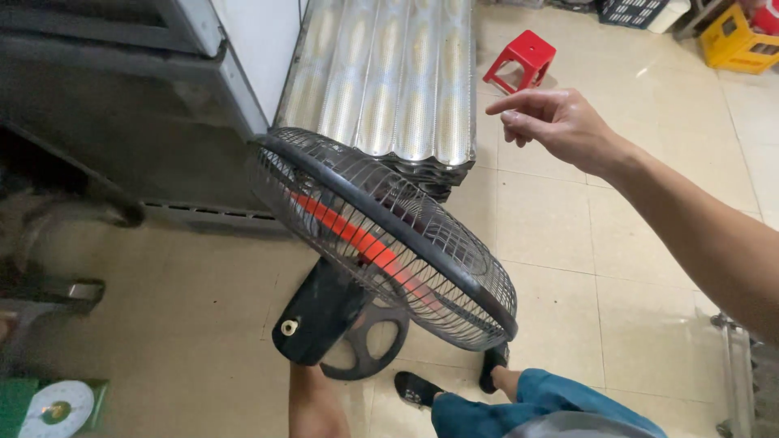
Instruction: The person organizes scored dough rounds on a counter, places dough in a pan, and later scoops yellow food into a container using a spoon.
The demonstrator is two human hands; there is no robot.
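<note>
Tilting above the tiled floor (552,235), a black-caged fan (381,235) with red blades is carried from below; the left hand is hidden behind its base, grip indeterminable. The right hand (560,122) hovers apart, empty, forefinger extended, near stacked perforated baguette trays (389,73).

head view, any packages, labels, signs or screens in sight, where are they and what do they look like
Green box: bottom left corner, on the floor, green with a round white label; blurred.
Yellow crate: top right, on the floor, open plastic, yellow.
Dark crate: top edge, lattice sides, partly cut off.
No signs or screens show.
</note>
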